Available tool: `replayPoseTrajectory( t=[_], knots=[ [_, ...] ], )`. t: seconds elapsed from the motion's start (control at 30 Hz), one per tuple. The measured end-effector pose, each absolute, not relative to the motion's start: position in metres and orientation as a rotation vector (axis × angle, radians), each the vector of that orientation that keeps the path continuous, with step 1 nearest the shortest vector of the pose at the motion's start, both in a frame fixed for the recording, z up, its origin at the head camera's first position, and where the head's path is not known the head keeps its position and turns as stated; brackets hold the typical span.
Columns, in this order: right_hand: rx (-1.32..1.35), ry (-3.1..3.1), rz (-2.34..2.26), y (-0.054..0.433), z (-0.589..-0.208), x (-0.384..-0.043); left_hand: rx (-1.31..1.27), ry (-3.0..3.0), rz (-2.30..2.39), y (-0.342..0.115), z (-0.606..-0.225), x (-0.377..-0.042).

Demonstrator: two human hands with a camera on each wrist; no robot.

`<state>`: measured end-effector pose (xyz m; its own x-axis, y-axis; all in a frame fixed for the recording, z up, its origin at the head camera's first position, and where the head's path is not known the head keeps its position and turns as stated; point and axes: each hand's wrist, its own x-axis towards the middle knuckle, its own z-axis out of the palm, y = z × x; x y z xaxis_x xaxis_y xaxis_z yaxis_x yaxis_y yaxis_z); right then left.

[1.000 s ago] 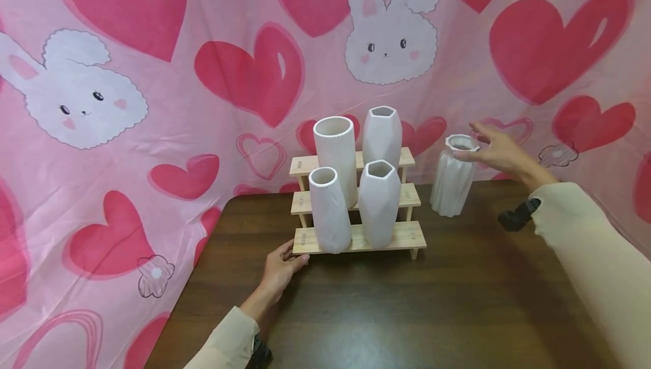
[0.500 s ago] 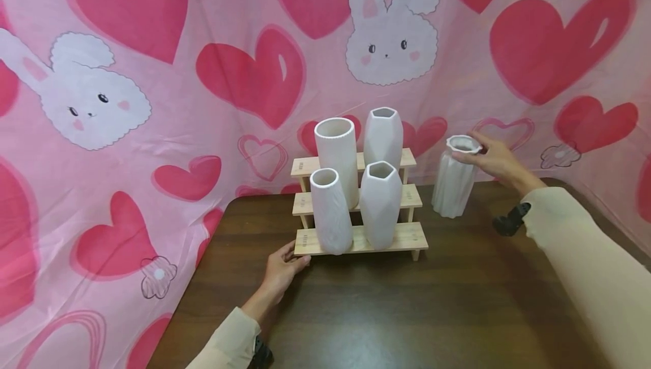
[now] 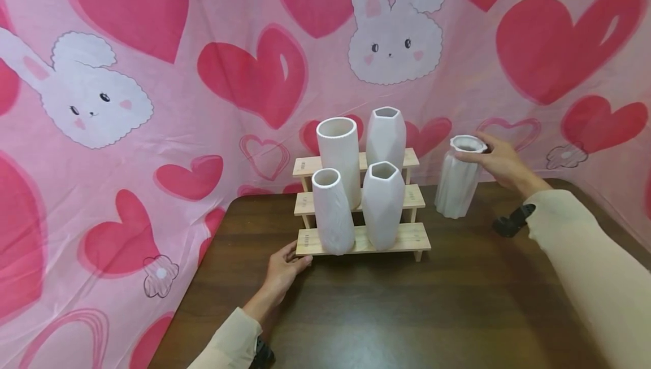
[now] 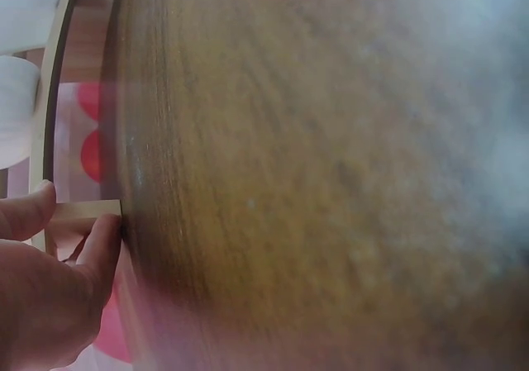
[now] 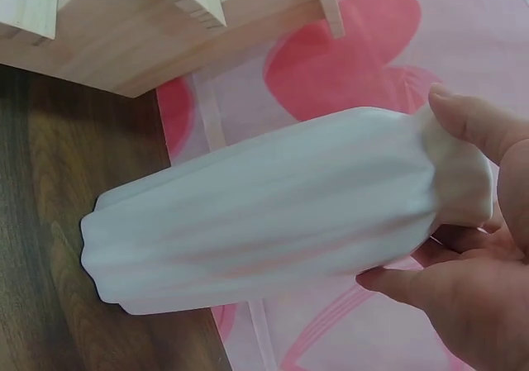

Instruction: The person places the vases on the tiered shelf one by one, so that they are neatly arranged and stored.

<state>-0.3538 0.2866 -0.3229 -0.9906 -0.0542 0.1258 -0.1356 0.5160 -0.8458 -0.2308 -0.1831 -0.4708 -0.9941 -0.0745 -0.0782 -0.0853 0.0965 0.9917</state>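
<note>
A white fluted vase with a scalloped rim (image 3: 456,188) stands on the brown table right of a three-step wooden stand (image 3: 414,237). My right hand (image 3: 504,164) grips this vase around its neck, thumb on one side and fingers on the other, as the right wrist view shows with the fluted vase (image 5: 264,214) large. At the stand's front left corner, my left hand (image 3: 282,270) holds the end of the lowest step. In the left wrist view the left thumb lies on the step's edge and a finger presses the short leg (image 4: 87,211).
Upright on the stand are a ribbed cylinder vase (image 3: 339,148), a faceted vase (image 3: 386,134) behind, a slim round-mouthed vase (image 3: 333,216) and another faceted vase (image 3: 382,205) in front. A pink heart-and-rabbit cloth (image 3: 244,13) hangs right behind the table (image 3: 366,307).
My right hand has closed from loosely reaching over the fluted vase's rim to gripping its neck. The left hand keeps its hold on the stand. The head view has shifted slightly.
</note>
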Motion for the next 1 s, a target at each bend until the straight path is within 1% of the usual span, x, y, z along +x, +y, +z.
replayPoseTrajectory(
  t=[0.43, 0.67, 0.87, 1.0],
  knots=[
    [0.129, -2.611, 1.548, 0.29, -0.324, -0.36, -0.176, 2.326, 2.097, -0.182, -0.47, -0.231],
    [0.052, -2.585, 1.499, 0.291, -0.32, -0.353, -0.167, 2.323, 2.09, -0.181, -0.47, -0.23],
    [0.027, -2.567, 1.374, 0.293, -0.299, -0.341, -0.175, 2.333, 2.079, -0.182, -0.47, -0.229],
    [0.029, -2.53, 1.462, 0.291, -0.274, -0.336, -0.172, 2.335, 2.077, -0.183, -0.469, -0.228]
  ],
)
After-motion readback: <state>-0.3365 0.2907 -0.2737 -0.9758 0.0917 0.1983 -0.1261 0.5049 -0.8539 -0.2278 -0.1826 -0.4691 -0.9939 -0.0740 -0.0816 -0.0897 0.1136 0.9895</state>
